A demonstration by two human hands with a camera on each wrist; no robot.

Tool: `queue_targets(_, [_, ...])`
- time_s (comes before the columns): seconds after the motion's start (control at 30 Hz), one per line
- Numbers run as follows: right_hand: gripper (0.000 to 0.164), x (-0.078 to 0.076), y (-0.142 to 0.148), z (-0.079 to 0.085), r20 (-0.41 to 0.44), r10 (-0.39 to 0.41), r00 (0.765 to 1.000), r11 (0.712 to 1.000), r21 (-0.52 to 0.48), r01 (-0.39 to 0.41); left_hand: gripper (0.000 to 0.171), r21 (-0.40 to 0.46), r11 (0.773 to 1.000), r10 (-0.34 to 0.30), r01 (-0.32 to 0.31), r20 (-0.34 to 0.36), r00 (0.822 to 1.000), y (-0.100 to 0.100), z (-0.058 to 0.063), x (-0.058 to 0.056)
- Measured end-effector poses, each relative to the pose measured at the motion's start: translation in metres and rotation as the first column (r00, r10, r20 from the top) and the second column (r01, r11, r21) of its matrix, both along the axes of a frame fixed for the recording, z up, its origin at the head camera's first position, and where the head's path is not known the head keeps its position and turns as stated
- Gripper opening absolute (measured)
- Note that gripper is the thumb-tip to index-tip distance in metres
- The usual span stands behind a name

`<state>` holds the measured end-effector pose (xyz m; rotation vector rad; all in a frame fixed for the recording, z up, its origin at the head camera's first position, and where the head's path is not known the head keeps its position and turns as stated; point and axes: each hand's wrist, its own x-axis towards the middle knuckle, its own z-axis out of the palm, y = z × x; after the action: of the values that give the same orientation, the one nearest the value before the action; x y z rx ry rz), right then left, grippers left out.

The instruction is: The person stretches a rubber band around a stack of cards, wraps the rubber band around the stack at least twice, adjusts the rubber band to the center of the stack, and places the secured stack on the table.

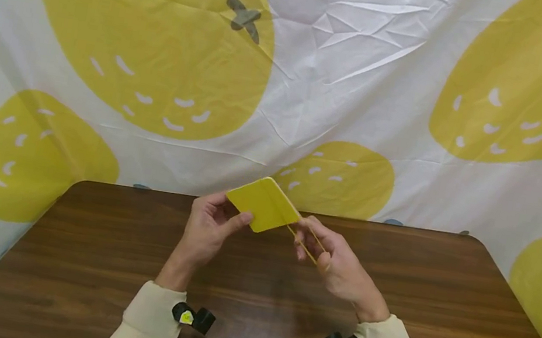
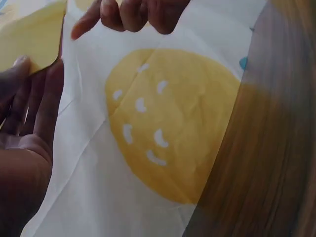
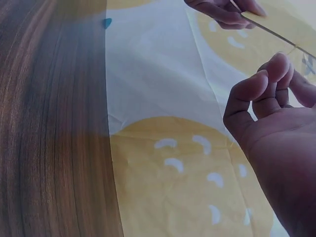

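Plainly, the likeliest trouble lies between the two hands, where a flat yellow square [image 1: 262, 206] is held up, tilted, above the table [image 1: 259, 309]. The left hand [image 1: 204, 229] pinches it near the edge on that hand's side, thumb on the face. The right hand [image 1: 343, 266], apart from the left, has its fingers curled on a thin yellow band [image 1: 309, 254] that runs out from the square's nearest corner as two strands. The strands look taut, so if the right fingertips lose their hold, the band could snap back toward the left hand. If that thumb pinches too lightly, a harder pull could twist the square out of its grip, or bend it should it prove soft. A band slipping off the corner is another risk, since little seems to anchor it there.

Much is hard to read. The left fingers behind the square are mostly covered in the head view, and so is its back. The left wrist view cuts the square off beyond the thumb. Where the band ends inside the right hand cannot be told, and in the right wrist view it nearly vanishes by the fingertips against the pale patterned cloth [image 3: 153, 74].
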<state>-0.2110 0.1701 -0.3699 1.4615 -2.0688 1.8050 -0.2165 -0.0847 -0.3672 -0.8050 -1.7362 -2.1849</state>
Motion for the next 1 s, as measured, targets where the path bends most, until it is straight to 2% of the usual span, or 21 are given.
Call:
queue_targets(0.17, [0.077,0.000,0.000,0.000,0.061,-0.027,0.998,1.000,-0.014,0.028,0.020,-0.129,0.991,-0.038,0.026,-0.096,0.995,-0.005,0.004,0.001])
queue_targets(0.33, [0.084,0.000,0.001,0.000,0.036,-0.107,0.994,0.994,0.036,0.106,0.017,-0.293,0.956,-0.078,0.016,-0.201,0.976,-0.005,0.009,0.005])
queue_targets(0.47, [0.081,0.000,0.000,0.000,-0.003,-0.183,0.983,0.980,0.081,0.182,0.017,-0.395,0.918,-0.115,-0.026,-0.329,0.937,-0.002,0.014,0.007])
queue_targets(0.57, [0.079,0.000,0.000,0.001,-0.043,-0.240,0.970,0.963,0.116,0.244,0.018,-0.444,0.894,-0.135,-0.063,-0.400,0.907,0.001,0.017,0.009])
queue_targets(0.7, [0.081,0.000,-0.001,0.002,-0.070,-0.300,0.951,0.940,0.146,0.307,0.020,-0.490,0.863,-0.131,-0.120,-0.447,0.885,0.002,0.021,0.012])
queue_targets(0.83, [0.081,0.000,0.000,0.002,-0.037,-0.302,0.953,0.941,0.151,0.304,0.023,-0.533,0.821,-0.106,-0.205,-0.494,0.863,0.003,0.025,0.015])
queue_targets(1.0, [0.067,0.000,0.002,0.003,0.052,-0.264,0.963,0.960,0.107,0.258,0.025,-0.560,0.768,-0.093,-0.311,-0.577,0.812,0.004,0.031,0.020])
